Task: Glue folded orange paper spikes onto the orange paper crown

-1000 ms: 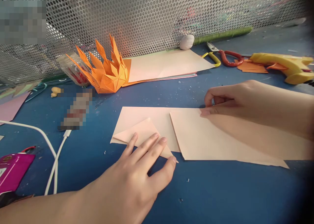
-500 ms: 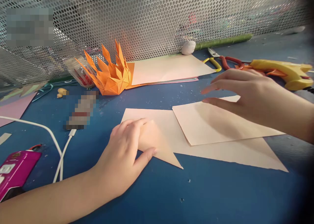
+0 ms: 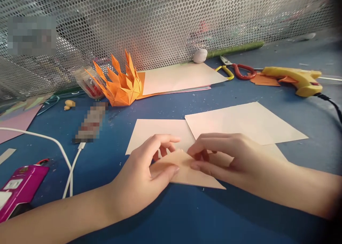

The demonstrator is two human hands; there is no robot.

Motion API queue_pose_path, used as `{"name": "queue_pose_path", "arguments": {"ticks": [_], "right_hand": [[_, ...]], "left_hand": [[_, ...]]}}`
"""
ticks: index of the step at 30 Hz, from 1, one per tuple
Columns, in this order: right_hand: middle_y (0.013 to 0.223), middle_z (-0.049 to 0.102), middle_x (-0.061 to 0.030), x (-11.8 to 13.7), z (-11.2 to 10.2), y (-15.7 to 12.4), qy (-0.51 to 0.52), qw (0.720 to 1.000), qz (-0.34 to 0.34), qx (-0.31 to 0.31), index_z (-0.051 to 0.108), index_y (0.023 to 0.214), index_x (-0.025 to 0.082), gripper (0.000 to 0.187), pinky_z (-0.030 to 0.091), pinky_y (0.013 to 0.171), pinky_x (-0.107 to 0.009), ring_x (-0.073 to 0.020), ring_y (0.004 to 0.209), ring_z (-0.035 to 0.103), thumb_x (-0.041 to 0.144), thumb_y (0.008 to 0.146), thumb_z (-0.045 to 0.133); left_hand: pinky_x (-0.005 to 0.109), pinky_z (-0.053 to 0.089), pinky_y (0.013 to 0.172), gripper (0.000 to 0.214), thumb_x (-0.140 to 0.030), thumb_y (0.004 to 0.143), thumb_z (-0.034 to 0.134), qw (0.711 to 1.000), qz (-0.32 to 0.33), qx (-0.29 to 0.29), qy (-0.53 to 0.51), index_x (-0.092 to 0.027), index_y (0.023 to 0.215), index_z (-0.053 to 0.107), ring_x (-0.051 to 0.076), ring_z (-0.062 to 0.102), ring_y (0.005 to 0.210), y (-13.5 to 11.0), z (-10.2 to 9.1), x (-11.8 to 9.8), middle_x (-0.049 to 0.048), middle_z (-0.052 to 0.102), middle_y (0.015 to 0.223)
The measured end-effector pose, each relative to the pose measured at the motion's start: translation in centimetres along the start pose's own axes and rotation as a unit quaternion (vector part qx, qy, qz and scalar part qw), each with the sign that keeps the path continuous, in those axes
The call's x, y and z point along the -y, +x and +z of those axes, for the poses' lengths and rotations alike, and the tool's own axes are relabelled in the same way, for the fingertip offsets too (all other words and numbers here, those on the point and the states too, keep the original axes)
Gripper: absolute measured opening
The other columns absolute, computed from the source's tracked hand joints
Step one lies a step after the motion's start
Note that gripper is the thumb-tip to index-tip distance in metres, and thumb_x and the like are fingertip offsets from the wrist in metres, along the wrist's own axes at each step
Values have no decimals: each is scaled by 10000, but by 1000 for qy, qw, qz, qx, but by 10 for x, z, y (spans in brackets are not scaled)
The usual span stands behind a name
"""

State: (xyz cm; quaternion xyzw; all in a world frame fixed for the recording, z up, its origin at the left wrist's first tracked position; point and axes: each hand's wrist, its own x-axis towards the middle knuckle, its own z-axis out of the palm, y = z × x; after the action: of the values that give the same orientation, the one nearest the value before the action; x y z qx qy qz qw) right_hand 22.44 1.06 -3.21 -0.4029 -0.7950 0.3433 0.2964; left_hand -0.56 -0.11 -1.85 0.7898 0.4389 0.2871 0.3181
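Observation:
A small folded triangle of pale peach paper [image 3: 187, 172] lies at the near edge of a larger peach sheet [image 3: 157, 130] on the blue table [image 3: 187, 215]. My left hand [image 3: 141, 176] pinches the triangle's left side between thumb and fingers. My right hand [image 3: 227, 158] pinches its upper right part, fingertips almost meeting those of the left. A second peach sheet [image 3: 245, 123] lies flat just behind my right hand, overlapping the first.
An orange origami crown [image 3: 120, 83] stands at the back by a stack of paper [image 3: 179, 76]. Scissors [image 3: 235, 69] and a yellow glue gun [image 3: 296, 78] lie back right. A white cable [image 3: 66, 158] and a magenta box [image 3: 18, 187] are on the left. Perforated metal mesh [image 3: 171, 19] closes the back.
My right hand let go of the upper sheet, which now lies flat, and came down to the folded triangle. My left hand shifted from pressing the triangle to pinching it.

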Motion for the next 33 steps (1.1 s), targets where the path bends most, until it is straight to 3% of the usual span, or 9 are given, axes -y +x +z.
{"name": "queue_pose_path", "arguments": {"ticks": [3,5,7,12,15,21,26,33], "right_hand": [[637,637,20,7,5,-3,71,996,42,24,695,805,313,246,470,471,-269,-132,532,553,529,884,607],[655,645,14,9,6,-3,104,992,65,39,710,822,297,239,490,499,-256,-130,565,576,514,878,627],[677,662,3,10,6,-3,124,989,71,44,722,855,285,250,497,509,-249,-132,587,592,516,876,631],[654,653,-5,7,6,-1,141,987,81,18,723,868,280,270,460,454,-239,-133,560,582,538,860,643],[649,649,0,7,9,0,173,980,89,34,699,835,264,254,449,434,-236,-130,542,578,516,838,666],[525,538,47,8,12,-2,121,990,65,10,680,804,282,169,283,359,-224,-93,432,455,407,877,592],[654,634,31,5,12,-4,101,995,25,-8,685,811,256,129,437,470,-190,-87,556,567,321,891,607],[701,642,65,4,12,-5,55,998,-37,-23,672,871,269,100,469,534,-131,-50,594,582,195,882,605]], "left_hand": [[247,498,687,151,-324,957,590,998,-47,15,-31,-220,1052,644,138,604,750,2,0,-3,-6,663,857],[221,398,561,320,-409,1006,497,995,-75,45,-44,-196,790,598,106,488,605,3,-2,-6,-46,523,662],[220,293,502,428,-409,1014,458,993,-85,74,-44,-191,647,456,86,370,538,4,-3,-8,-69,374,584],[213,261,503,364,-337,987,497,990,-78,115,-31,-191,660,434,74,372,534,2,-3,-9,-80,395,583],[221,244,492,372,-334,984,501,989,-73,127,-17,-197,651,406,75,356,511,1,-2,-9,-82,375,561],[223,261,503,339,-310,971,508,989,-74,129,10,-198,658,440,80,387,512,1,0,-7,-79,406,551],[220,284,513,321,-315,966,512,989,-71,131,10,-198,668,479,81,419,521,1,1,-5,-78,440,556],[222,272,503,347,-319,978,505,989,-70,132,10,-199,657,457,80,399,505,1,2,-4,-80,413,544]]}}
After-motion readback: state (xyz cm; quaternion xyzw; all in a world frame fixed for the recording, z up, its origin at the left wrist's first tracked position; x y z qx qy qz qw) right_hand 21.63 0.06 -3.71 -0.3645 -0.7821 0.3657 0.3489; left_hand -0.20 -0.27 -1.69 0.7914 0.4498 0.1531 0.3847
